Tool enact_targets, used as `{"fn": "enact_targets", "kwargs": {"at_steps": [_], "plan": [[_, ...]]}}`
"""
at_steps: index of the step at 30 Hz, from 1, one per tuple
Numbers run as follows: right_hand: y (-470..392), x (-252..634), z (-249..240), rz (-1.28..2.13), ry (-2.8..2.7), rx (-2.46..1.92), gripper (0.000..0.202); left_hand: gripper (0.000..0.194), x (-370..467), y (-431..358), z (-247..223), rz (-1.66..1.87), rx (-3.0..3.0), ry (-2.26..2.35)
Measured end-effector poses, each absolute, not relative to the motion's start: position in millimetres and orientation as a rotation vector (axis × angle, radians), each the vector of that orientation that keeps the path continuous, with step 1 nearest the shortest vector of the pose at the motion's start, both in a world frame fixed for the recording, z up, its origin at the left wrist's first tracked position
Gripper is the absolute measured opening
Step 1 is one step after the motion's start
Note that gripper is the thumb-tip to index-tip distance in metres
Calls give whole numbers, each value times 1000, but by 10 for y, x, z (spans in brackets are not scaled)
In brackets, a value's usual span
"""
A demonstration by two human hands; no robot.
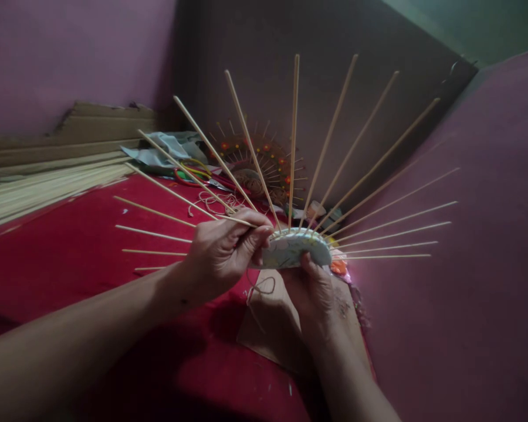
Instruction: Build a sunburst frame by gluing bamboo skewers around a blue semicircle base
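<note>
A pale, patterned half-round piece is held up in front of me, with several thin wooden sticks fanning out from its curved edge. My right hand grips its lower right part, thumb on the front face. At its left end my left hand is closed, thumb and forefinger pinched together at the edge; what lies in the pinch is too small to make out. Sticks on the left pass behind that hand. A thin cord hangs in a loop under the piece, between the hands.
Red cloth covers the surface. A brown board lies below the hands. Further back are a stick bundle, scissors, loose twine and a round decorated piece with sticks. A pink wall rises at right.
</note>
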State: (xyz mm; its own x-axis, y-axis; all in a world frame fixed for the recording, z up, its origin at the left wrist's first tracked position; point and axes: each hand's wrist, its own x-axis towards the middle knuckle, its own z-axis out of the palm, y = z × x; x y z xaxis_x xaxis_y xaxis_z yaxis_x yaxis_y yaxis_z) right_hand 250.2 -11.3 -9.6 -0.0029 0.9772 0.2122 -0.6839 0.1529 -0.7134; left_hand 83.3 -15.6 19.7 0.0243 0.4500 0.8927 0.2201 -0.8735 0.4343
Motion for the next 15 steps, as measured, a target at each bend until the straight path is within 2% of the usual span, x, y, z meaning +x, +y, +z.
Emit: {"fn": "enact_targets", "kwargs": {"at_steps": [15], "plan": [[-94,2520,-111,1426,-793,-486,24,9,877,-99,172,1970,2226,745]]}}
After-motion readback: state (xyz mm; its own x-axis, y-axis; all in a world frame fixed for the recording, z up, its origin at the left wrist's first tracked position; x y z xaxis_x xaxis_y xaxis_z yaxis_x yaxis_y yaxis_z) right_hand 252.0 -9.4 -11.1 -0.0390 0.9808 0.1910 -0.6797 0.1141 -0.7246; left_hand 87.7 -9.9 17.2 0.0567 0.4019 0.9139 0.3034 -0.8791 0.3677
